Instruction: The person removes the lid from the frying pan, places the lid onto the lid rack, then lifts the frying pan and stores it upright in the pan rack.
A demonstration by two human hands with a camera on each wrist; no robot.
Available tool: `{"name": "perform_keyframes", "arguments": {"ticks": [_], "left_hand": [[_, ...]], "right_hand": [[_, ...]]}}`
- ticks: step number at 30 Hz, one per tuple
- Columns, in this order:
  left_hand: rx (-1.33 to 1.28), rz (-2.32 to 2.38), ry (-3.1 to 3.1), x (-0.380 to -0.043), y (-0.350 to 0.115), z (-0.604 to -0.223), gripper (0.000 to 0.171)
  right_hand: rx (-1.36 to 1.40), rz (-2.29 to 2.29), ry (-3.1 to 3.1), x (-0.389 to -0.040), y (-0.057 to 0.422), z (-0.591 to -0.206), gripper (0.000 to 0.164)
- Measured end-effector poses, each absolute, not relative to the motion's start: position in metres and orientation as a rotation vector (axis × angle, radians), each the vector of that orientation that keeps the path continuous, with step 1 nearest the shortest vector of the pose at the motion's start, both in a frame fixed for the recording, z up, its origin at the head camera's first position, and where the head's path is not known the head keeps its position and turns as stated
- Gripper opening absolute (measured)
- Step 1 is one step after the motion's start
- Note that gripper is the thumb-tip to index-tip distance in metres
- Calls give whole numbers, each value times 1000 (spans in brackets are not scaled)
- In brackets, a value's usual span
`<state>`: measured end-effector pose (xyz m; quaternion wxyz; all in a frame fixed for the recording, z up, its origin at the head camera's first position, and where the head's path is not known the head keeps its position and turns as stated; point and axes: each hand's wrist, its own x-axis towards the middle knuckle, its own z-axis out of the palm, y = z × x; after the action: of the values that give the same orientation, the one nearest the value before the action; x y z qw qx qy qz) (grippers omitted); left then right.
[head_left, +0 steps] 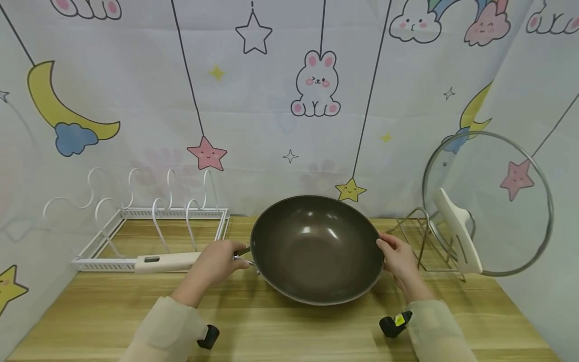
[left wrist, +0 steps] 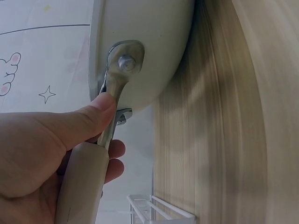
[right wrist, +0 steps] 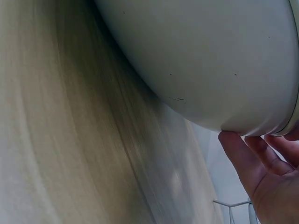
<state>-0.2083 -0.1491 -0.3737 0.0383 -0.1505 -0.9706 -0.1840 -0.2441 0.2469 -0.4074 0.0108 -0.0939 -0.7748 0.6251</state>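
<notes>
A wok (head_left: 316,251), dark brown inside and pale cream outside, is at the middle of the wooden table, its inside facing up and toward me. Its cream handle (head_left: 169,262) points left. My left hand (head_left: 220,261) grips this handle where it meets the metal neck (left wrist: 117,84), with the thumb along the metal in the left wrist view. On the opposite side my right hand (head_left: 400,259) holds the rim, thumb at the edge. In the right wrist view, fingers of that hand (right wrist: 266,177) touch the cream outer wall close to the rim.
Behind the handle at left stands a white rack (head_left: 176,213) with curved dividers. A glass lid (head_left: 493,201) with a cream handle stands upright in a wire rack (head_left: 420,241) at right. A patterned cloth (head_left: 271,110) hangs behind the wooden table (head_left: 289,332).
</notes>
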Motion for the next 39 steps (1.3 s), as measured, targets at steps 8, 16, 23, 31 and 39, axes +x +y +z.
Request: {"name": "perform_keyframes", "arguments": {"ticks": [8,16,23,31,39], "left_hand": [[-463,-555,-2989,-212,-147,-372,37],[-459,-549,-3010,-220,-143,-371,38],[-445,-560,-3037,-224,-141,-368,39],[-459,-570,-3047,-225,-138,-366,40],[-482,-551,-3080,-225,-136,-364,39]], "right_hand": [[-276,1949,-2435,-252,249,-408,49],[-271,1954,-2466,-262,252,-406,51],[-262,1984,-2460,-273,253,-405,51],[-251,1961,-2490,-280,255,-405,52],[-274,1968,-2481,-284,253,-403,51]]}}
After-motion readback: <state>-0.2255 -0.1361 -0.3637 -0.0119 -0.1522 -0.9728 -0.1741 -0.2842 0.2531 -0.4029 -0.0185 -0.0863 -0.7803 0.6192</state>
